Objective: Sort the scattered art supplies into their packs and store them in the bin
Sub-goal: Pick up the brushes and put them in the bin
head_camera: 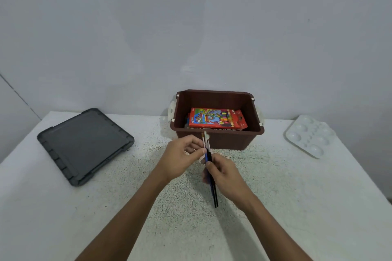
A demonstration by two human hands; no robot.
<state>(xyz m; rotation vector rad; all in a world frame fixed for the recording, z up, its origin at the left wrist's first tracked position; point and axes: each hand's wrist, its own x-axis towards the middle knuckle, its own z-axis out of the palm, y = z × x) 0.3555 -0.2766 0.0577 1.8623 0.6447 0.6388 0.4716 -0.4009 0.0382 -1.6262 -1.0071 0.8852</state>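
Head view: just before the rectangular brown plastic bin (230, 141), over the speckled tabletop (135, 207), the left hand (180, 160) pinches and the right hand (226, 176) grips a bundle of thin dark-handled paintbrushes (215, 196).

My arms forward, converging; left hand (180, 155) pinches brushes (214, 195) near top, right hand (226, 174) grips them lower down.

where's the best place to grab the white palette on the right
Probably its near-left rim, coming from the bin side: the palette lies flat on the table, wells up, so only the thin edge offers a pinch.
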